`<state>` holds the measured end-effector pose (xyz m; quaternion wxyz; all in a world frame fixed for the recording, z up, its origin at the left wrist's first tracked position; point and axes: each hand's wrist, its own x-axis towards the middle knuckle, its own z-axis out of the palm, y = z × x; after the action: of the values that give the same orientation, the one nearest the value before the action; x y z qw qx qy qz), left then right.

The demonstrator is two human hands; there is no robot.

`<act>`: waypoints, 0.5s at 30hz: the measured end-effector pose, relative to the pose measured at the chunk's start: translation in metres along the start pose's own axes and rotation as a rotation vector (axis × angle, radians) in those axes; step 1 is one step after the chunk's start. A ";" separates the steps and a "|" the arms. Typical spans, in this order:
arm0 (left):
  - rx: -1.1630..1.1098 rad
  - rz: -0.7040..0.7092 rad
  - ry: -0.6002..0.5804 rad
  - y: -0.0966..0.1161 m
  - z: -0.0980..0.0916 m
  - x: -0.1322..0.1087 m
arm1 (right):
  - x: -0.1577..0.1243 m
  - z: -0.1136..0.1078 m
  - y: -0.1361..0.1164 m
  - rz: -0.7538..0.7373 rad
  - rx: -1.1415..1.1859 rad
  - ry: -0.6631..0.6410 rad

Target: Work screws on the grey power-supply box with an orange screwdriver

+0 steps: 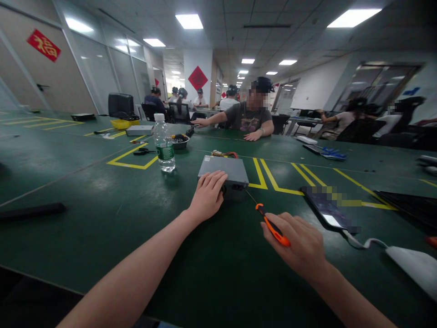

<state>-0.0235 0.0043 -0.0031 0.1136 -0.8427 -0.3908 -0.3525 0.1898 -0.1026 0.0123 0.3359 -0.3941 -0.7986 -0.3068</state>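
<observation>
1 computer power supply (228, 169) lies on the green table (136, 246), 1 plastic bottle (165, 152) to its left. Left hand (209, 193) rests on the power supply's top, open, fingers extended; right hand (302, 241), at its near right, is closed around 1 orange-handled screwdriver (277, 231).

Gap left of box (229, 166), then bottle (164, 143)

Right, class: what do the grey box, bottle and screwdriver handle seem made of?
Grey box: probably matte metal; flat sides, crisp edges.
Bottle: likely glossy plastic, transparent with bright highlights.
Screwdriver handle: perhaps plastic or rubber, smooth, rounded, bright orange.
</observation>
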 end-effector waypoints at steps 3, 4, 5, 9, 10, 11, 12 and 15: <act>-0.005 -0.004 0.000 0.000 0.000 0.000 | 0.000 -0.001 -0.004 -0.046 -0.048 -0.002; -0.006 -0.007 -0.002 0.000 0.000 0.000 | 0.000 -0.001 -0.006 -0.088 -0.066 -0.012; -0.006 -0.009 -0.003 0.000 0.000 0.000 | 0.000 -0.001 -0.008 -0.133 -0.081 -0.028; 0.000 -0.014 -0.010 0.000 0.000 0.000 | 0.000 -0.003 -0.017 -0.163 -0.079 -0.099; 0.003 -0.014 -0.012 0.000 0.000 0.000 | 0.001 -0.003 -0.019 -0.143 -0.068 -0.116; 0.004 -0.014 -0.012 0.000 0.000 0.000 | 0.001 -0.004 -0.021 -0.125 -0.055 -0.130; 0.006 -0.013 -0.013 0.000 0.000 0.000 | 0.002 -0.004 -0.024 -0.112 -0.042 -0.138; 0.007 -0.007 -0.014 0.000 0.000 0.000 | 0.003 -0.004 -0.027 -0.124 -0.017 -0.136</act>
<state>-0.0238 0.0041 -0.0033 0.1123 -0.8435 -0.3957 -0.3455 0.1669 -0.1183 0.0109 0.2578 -0.3666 -0.8399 -0.3060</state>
